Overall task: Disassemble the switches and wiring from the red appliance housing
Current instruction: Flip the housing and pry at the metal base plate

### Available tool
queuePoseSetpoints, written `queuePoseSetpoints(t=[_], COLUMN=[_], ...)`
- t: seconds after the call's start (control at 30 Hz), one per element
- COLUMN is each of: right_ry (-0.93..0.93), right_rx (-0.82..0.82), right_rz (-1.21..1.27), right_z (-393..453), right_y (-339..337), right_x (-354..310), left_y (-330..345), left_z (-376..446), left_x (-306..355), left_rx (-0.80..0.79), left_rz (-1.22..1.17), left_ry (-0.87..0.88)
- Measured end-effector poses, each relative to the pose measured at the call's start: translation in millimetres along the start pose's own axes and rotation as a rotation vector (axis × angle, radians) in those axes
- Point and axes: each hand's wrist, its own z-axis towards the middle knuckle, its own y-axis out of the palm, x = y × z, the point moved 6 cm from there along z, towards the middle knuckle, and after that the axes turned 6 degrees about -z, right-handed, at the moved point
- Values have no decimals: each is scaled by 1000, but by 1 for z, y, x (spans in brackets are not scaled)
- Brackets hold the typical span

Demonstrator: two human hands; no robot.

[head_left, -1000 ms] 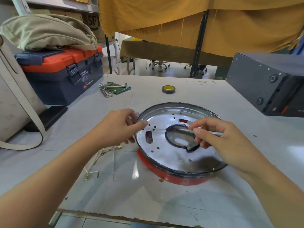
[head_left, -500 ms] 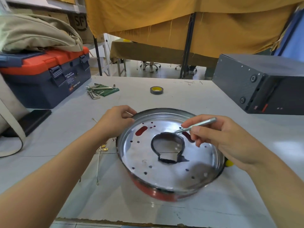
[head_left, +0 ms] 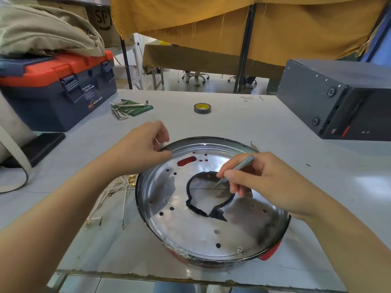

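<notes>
Fingers (head_left: 234,176) of the right hand (head_left: 262,182) are curled and pinch a thin grey screwdriver (head_left: 243,164). Its tip points down into the big hole in the middle of the shiny metal plate (head_left: 190,229). Whether the tip touches anything is hard to tell.

On the other side, the left hand (head_left: 139,151) grips the far left rim of the plate, with the thumb pressed on the edge and the other fingers curled behind it.

That round plate sits on the red appliance housing (head_left: 268,253), near the front edge of the desk (head_left: 232,123). Only a bit of red shows under the plate at the front right, and more red shows through a long slot (head_left: 186,161) in the plate. Many small holes dot the plate, and two screws (head_left: 168,200) are in it, one on the left and one near the front.

Some white wires (head_left: 105,199) with gold ends lie on the desk just left of the housing.

Farther back on the desk are a roll of tape (head_left: 202,108) and a bunch of metal keys on a green pouch (head_left: 131,108). A blue and orange toolbox (head_left: 57,89) stands at the far left with a tan bag (head_left: 46,32) on top. A big black box (head_left: 338,102) stands at the far right. A flat black thing (head_left: 40,146) lies in front of the toolbox.
</notes>
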Motion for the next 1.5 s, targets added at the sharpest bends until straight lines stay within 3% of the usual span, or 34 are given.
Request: queuePoseSetpoints(t=[0.1,0.23,0.5,0.7,0.83,0.9,1.0,1.07,1.27,1.5], right_ry=[34,61,94,98,49,37,37,43,55,73], right_rx=[61,102,279,189,113,81,13,-29,-182,-339], right_rz=[-28,-31,48,96,149,146,99,61,26,-20], right_z=[2,4,11,11,7,5,4,4,1,2], right_y=[-5,-9,-23,-19,-16,-14,-9,-5,1,19], right_x=[6,10,15,9,1,-2,-6,-7,-13,-11], left_y=[4,2,33,39,31,37,58,62,56,60], left_z=[-11,-16,7,29,26,17,-4,-12,-15,-17], left_x=[11,21,20,25,32,37,45,45,44,49], left_rx=[-77,-60,-200,-12,100,-32,-391,-519,-646,-614], left_rz=[175,259,122,-53,-6,37,154,188,203,246], left_ry=[57,84,86,142,153,181,249,240,298,355])
